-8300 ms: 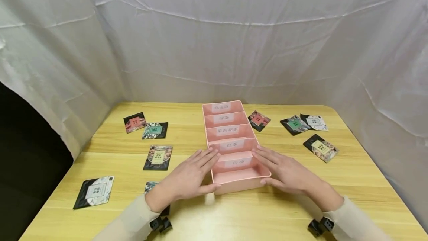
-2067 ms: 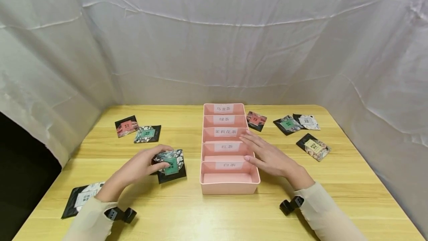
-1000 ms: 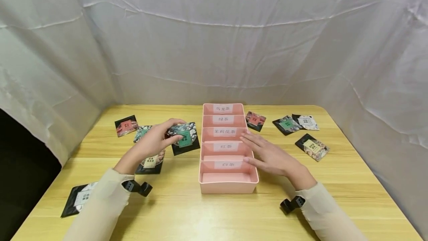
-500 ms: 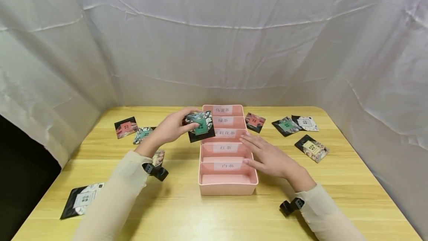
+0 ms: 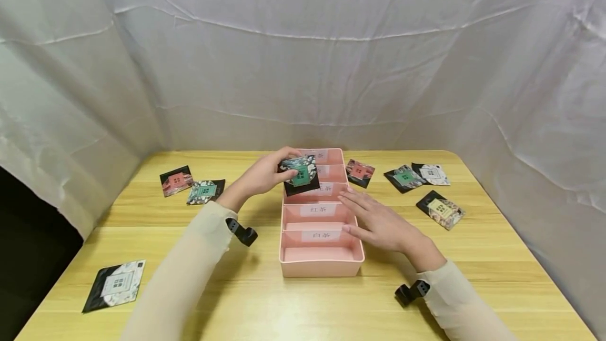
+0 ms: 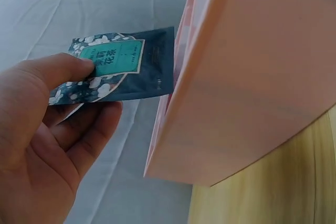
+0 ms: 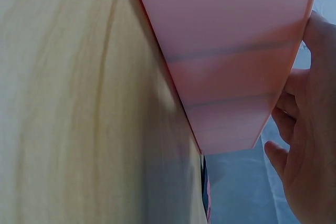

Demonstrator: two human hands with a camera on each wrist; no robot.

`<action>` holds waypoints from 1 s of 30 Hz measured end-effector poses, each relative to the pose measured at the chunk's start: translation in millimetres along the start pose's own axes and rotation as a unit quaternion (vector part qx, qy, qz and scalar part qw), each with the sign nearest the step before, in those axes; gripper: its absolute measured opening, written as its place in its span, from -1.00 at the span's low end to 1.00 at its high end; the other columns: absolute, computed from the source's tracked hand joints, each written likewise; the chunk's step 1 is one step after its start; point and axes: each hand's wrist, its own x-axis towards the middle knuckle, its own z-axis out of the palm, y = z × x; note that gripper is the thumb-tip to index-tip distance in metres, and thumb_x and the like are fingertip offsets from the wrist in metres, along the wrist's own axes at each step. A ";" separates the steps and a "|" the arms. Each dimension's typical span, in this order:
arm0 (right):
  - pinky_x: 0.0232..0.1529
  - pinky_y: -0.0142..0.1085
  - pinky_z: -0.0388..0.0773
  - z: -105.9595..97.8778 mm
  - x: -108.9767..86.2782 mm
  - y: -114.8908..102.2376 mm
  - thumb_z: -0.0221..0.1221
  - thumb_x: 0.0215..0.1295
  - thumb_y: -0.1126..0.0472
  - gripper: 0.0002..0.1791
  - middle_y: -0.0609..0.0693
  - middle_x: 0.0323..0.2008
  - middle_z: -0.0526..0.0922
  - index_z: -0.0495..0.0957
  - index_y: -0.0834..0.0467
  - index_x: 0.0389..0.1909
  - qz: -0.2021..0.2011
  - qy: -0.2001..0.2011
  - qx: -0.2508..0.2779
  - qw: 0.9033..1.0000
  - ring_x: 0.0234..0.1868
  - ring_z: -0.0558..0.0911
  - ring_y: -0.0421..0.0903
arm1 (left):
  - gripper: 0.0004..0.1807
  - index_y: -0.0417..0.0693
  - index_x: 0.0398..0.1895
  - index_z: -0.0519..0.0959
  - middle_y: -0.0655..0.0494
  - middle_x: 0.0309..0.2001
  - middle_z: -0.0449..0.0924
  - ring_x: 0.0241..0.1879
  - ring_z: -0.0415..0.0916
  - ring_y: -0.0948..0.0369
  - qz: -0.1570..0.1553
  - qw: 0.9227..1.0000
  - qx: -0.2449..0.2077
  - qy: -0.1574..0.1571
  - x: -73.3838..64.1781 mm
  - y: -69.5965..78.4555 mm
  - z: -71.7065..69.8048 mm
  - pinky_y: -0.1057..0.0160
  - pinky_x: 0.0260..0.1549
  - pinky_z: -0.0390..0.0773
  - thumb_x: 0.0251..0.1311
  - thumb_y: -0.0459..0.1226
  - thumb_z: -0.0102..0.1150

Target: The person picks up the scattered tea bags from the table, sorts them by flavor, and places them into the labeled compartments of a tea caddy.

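Observation:
Between thumb and fingers, my left hand [image 5: 265,175] pinches a black tea sachet [image 5: 305,179] with a green label and white flower print. It is over the left side of a pink divided box [image 5: 322,269], level with its middle and rear compartments in the head view. In the left wrist view the sachet [image 6: 149,66] is tilted, its dark end right at the box rim. My right hand [image 5: 385,225] rests with fairly straight fingers on the box's right rim. White paper labels with Chinese characters mark the compartments; the sachet and left hand cover some of them.
Left on the table lie a red-label sachet [image 5: 176,180], a green-label one [image 5: 205,192] and a white-label one [image 5: 113,284]. Right of the box are red [image 5: 360,173], green [image 5: 404,178], white [image 5: 433,174] and yellow-label [image 5: 441,209] sachets. A pale curtain [image 5: 303,78] hangs behind.
Both hands were on the box, which has since turned straighter. My left hand has picked up the green-label sachet at near left and carried it up and right over the box. The right hand stays at the rim.

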 end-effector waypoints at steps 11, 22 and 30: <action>0.44 0.04 0.03 1.3 -0.1 0.7 -0.08 0.46 -0.25 -0.22 0.02 0.54 0.00 0.06 0.07 0.54 0.003 0.005 0.004 1.000 0.50 0.03 0.10 | -0.63 0.02 0.20 0.45 0.02 0.01 0.60 -0.04 0.56 0.10 0.005 0.998 0.056 -0.041 13.3 6.8 19.9 0.06 0.00 0.55 0.36 -0.20 0.16; 0.41 0.07 0.10 3.4 -0.2 1.1 -0.05 0.46 -0.23 -0.23 0.02 0.53 0.02 0.06 0.06 0.54 0.000 0.015 0.004 1.000 0.50 0.04 0.10 | -0.76 0.00 0.05 0.47 -0.02 -0.03 0.62 -0.30 0.61 0.21 0.012 0.995 0.074 -0.073 19.6 11.2 32.3 0.17 -0.13 0.61 0.37 -0.22 0.16; 0.42 0.04 0.10 3.7 -0.7 1.1 -0.04 0.46 -0.22 -0.24 0.00 0.53 0.03 0.06 0.05 0.54 -0.001 0.015 0.004 1.000 0.50 0.03 0.05 | -0.80 -0.02 -0.03 0.50 0.08 -0.12 0.63 -0.07 0.59 0.15 0.033 0.988 0.119 -0.096 24.4 14.1 40.8 0.17 -0.01 0.57 0.35 -0.21 0.18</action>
